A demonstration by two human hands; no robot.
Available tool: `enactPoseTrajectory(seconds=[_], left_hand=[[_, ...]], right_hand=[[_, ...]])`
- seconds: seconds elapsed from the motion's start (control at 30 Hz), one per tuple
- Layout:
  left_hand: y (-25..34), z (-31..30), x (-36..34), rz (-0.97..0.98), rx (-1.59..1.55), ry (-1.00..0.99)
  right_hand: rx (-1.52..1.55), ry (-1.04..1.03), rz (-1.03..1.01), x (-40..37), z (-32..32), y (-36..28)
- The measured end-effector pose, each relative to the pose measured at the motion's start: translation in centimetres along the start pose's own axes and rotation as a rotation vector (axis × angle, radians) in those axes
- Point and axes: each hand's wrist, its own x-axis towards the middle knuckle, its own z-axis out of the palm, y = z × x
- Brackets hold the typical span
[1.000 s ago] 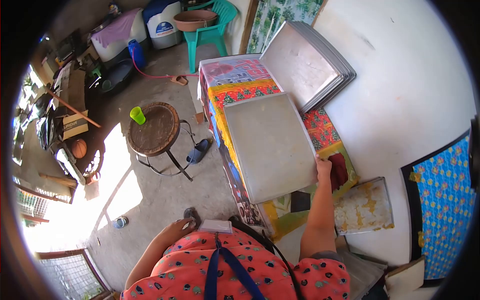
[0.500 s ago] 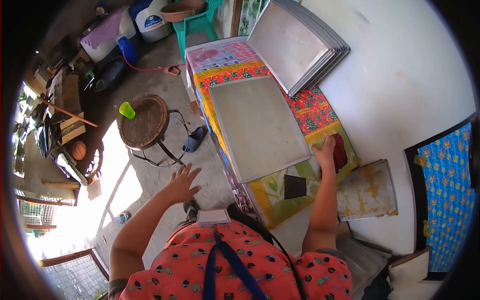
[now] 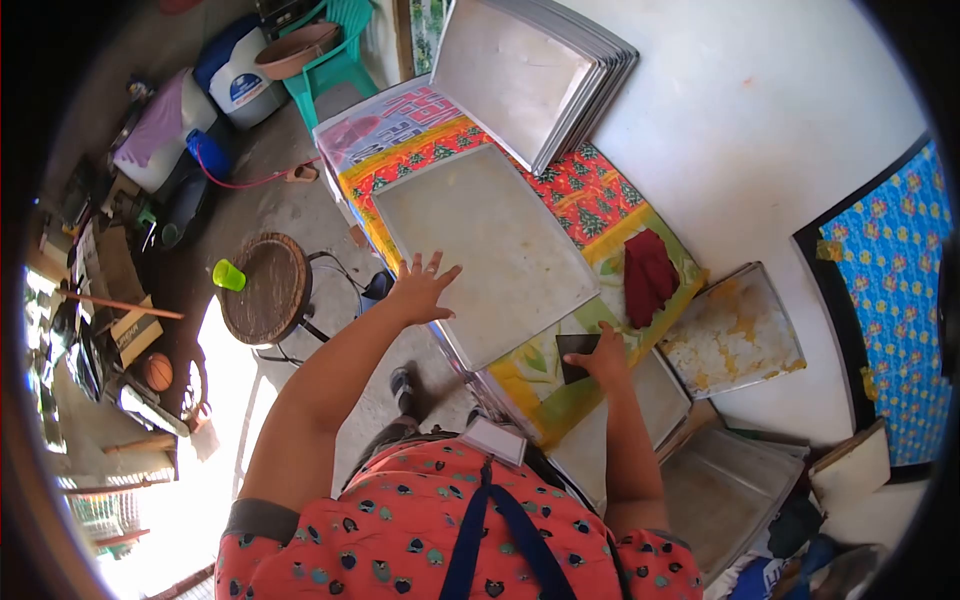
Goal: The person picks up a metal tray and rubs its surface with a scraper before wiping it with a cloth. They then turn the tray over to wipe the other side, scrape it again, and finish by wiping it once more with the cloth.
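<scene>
A flat metal tray (image 3: 490, 250) lies on the table (image 3: 520, 385), which has patterned plastic covers. My left hand (image 3: 422, 292) is over the tray's near left edge, fingers spread, holding nothing. My right hand (image 3: 603, 355) is at a small dark square piece (image 3: 572, 345) by the tray's near edge, its thumb on the piece and its fingers apart; whether it grips the piece is not clear. Beyond that hand lies a crumpled dark red cloth (image 3: 650, 278). A stack of metal trays (image 3: 520, 75) leans on the wall at the table's far end.
A round stool (image 3: 265, 290) with a green cup (image 3: 229, 275) stands left of the table. Behind it are a green chair (image 3: 340, 65) and a brown basin (image 3: 298, 50). A stained tray (image 3: 735, 330) leans on the wall at the right, above another tray (image 3: 730, 490).
My right hand has moved from beside the red cloth to the dark square piece. My left hand has come from beside the table to over the tray's edge. The view has shifted.
</scene>
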Motion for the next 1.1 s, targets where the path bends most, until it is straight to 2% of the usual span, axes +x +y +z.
enactPoseTrajectory(seconds=[0.03,0.13,0.23,0.33,0.4,0.43,0.47,0.53,0.6,0.63,0.7,0.8,0.9,0.93,1.03,1.1], left_hand=[[-0.3,-0.1,0.8,0.015,0.015,-0.015],[-2.0,0.1,2.5,0.063,0.041,-0.081],[-3.3,0.9,3.6,0.098,0.029,-0.121],[-3.8,1.4,3.5,0.137,0.066,-0.141],[-4.1,1.6,3.8,0.159,0.051,-0.113],[-4.1,1.8,3.8,0.167,0.039,-0.102],[-4.2,1.9,4.0,0.179,0.042,-0.104],[-4.5,1.6,4.5,0.208,0.062,-0.102],[-4.4,0.6,4.1,0.209,0.029,-0.104],[-4.4,0.4,4.1,0.207,0.013,-0.105],[-4.4,0.9,4.3,0.217,-0.009,-0.085],[-5.0,1.6,4.9,0.238,-0.047,-0.065],[-5.8,3.1,6.0,0.291,-0.08,-0.035],[-5.8,2.8,6.4,0.314,-0.085,-0.016],[-5.1,1.7,6.4,0.256,-0.048,-0.078],[-5.4,1.6,6.1,0.278,-0.069,-0.064]], right_hand=[[-0.072,-0.001,0.072,-0.6,0.2,-0.9],[-0.01,-0.076,0.301,-0.4,0.2,-2.0],[0.11,-0.006,0.231,0.9,2.4,1.4],[0.142,-0.22,0.275,1.9,1.6,2.2],[0.317,0.003,0.25,1.9,1.1,1.5],[0.398,0.111,0.234,1.7,0.1,0.9],[0.338,0.14,0.184,1.2,-1.2,-1.4],[0.229,0.204,0.085,-0.1,-2.6,-9.5],[0.039,0.088,-0.055,-1.5,-0.1,-14.9],[-0.056,0.162,-0.319,-2.1,2.7,-16.3],[-0.37,0.127,-0.573,-3.8,6.5,-19.6],[-0.347,0.16,-0.57,-2.9,9.4,-20.0],[-0.187,-0.129,-0.303,2.5,7.7,-20.4],[-0.283,-0.006,-0.325,3.4,8.0,-20.2],[-0.414,0.05,-0.438,-0.6,7.8,-19.5],[-0.39,0.083,-0.493,-1.9,6.6,-18.6]])
